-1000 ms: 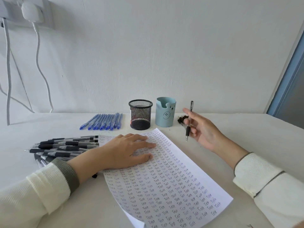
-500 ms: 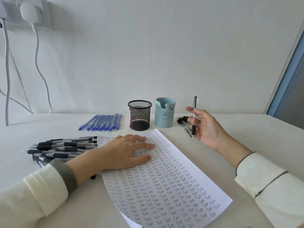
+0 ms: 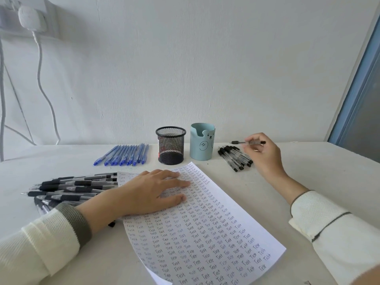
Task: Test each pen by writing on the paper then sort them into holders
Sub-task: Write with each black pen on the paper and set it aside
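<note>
**Pen held level above a cluster of black pens, beside the two holders**

The pen [image 3: 238, 142] is pinched in the fingertips of the right hand [image 3: 265, 155] and held clear of the table [image 3: 308, 171]. Its long axis is level and runs left to right, with one end pointed towards the blue bear-faced holder [image 3: 202, 141] just to its left. Below it, a cluster of black-capped pens [image 3: 235, 159] is laid on the table. The black mesh holder [image 3: 170, 145] is set just left of the blue one, farther from the right hand. Nothing is seen between the pen and either holder. The left hand [image 3: 148, 192] is laid flat, fingers straight, on the paper [image 3: 205, 233], which is covered in rows of the word "Test". A row of blue pens [image 3: 123, 155] is laid left of the mesh holder, and a pile of black-gripped pens [image 3: 72, 188] left of the paper
</note>
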Demonstrator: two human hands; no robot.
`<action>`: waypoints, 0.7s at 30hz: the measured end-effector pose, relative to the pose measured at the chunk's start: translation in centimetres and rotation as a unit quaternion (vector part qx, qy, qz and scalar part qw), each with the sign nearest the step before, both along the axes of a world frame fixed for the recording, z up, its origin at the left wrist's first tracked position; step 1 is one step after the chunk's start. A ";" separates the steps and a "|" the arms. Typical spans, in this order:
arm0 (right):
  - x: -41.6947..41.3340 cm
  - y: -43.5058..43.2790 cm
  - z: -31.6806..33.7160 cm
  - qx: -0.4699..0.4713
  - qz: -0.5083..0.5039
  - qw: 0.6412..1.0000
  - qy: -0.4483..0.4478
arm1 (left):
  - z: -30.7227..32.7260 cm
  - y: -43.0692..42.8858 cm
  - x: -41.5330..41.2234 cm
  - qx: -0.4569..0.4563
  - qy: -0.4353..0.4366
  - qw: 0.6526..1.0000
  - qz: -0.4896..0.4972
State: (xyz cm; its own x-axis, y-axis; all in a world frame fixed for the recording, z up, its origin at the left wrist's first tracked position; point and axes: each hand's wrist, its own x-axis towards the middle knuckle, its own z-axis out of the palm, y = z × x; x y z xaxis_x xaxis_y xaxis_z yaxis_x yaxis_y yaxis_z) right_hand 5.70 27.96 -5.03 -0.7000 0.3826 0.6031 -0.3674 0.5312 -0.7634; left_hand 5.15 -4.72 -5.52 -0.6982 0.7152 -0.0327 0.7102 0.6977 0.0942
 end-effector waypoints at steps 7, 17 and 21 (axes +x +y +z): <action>-2.3 0.9 -2.3 0.139 -0.021 0.983 -0.114 | -0.1 0.1 -0.1 -0.003 0.005 1.000 -0.002; -0.4 -2.6 -1.8 0.280 0.065 0.948 -0.134 | -0.2 0.1 -0.1 0.011 0.027 1.000 -0.010; 1.0 -5.4 -1.9 0.292 0.226 0.910 -0.188 | 0.7 -0.2 -0.5 0.083 0.078 0.993 0.008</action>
